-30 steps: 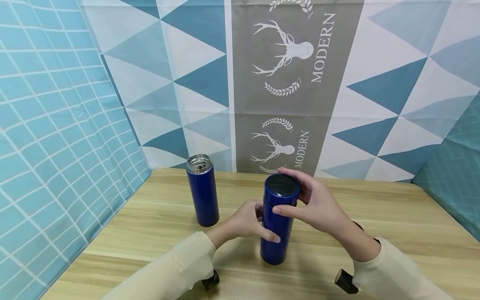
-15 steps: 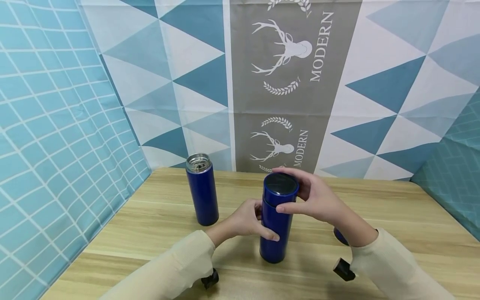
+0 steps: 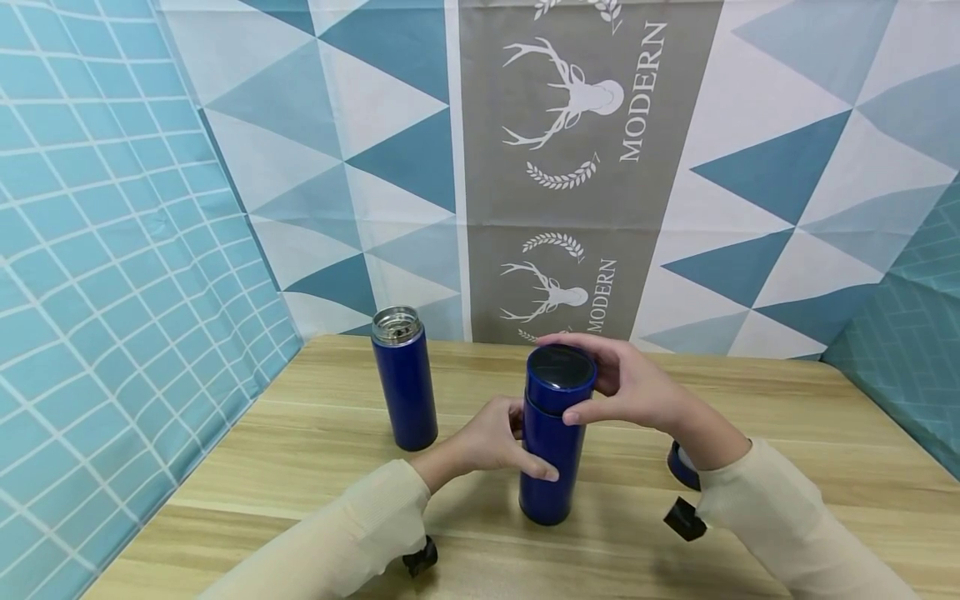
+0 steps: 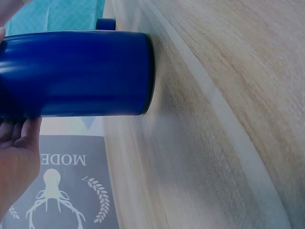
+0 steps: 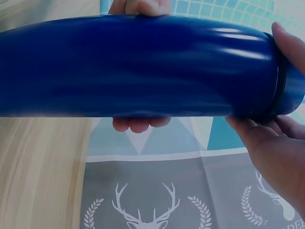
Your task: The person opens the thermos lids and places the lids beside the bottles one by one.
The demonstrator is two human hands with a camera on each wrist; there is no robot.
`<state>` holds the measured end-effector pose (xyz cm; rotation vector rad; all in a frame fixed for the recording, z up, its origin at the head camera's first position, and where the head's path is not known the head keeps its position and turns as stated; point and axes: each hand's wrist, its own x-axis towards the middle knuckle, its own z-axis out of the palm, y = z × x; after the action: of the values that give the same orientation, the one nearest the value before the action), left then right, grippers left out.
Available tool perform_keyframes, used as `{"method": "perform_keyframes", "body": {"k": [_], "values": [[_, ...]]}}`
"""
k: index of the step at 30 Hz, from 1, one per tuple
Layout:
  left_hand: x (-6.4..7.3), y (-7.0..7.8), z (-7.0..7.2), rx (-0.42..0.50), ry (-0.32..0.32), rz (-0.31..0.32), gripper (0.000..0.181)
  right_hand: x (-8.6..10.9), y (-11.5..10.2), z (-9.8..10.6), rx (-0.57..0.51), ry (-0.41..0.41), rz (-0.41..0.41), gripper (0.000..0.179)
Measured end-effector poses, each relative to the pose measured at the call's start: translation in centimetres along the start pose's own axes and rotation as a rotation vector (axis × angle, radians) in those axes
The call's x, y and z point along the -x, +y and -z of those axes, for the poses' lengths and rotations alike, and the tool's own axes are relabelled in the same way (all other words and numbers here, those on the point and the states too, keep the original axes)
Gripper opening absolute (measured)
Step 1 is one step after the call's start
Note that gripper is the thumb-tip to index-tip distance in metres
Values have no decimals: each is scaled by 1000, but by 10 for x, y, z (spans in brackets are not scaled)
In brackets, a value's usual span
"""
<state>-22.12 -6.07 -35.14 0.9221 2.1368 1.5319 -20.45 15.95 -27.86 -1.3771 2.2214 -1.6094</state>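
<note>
A dark blue thermos (image 3: 551, 471) stands upright on the table in the head view. My left hand (image 3: 491, 437) grips its body from the left, thumb across the front; the left wrist view shows the fingers at the side of the thermos (image 4: 76, 71). Around the top, my right hand (image 3: 637, 385) grips the blue lid (image 3: 561, 367) with its black top, thumb in front and fingers behind. The lid sits on the thermos, with a dark seam below it. In the right wrist view both hands hold the thermos (image 5: 143, 67).
A second blue thermos (image 3: 407, 387) stands uncapped at the left, steel neck showing. Partly hidden behind the right forearm lies a blue cap (image 3: 681, 468) on the wooden table (image 3: 300, 467). A patterned cloth (image 3: 405, 167) hangs behind the table.
My right hand has turned around the lid: its thumb has slid right, its fingers left along the back. The right forearm has shifted, uncovering the blue cap. My left hand stays put.
</note>
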Motion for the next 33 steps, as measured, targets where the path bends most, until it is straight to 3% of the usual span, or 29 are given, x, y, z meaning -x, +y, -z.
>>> {"method": "perform_keyframes", "body": {"k": [16, 26, 33], "values": [[0, 0, 0, 0, 4, -5, 55, -5, 4, 11, -117, -128, -30, 73], [0, 0, -1, 2, 4, -7, 54, -11, 10, 20, -169, -225, 22, 72], [1, 0, -1, 5, 4, -9, 54, -13, 9, 21, -215, -252, -44, 75]]}}
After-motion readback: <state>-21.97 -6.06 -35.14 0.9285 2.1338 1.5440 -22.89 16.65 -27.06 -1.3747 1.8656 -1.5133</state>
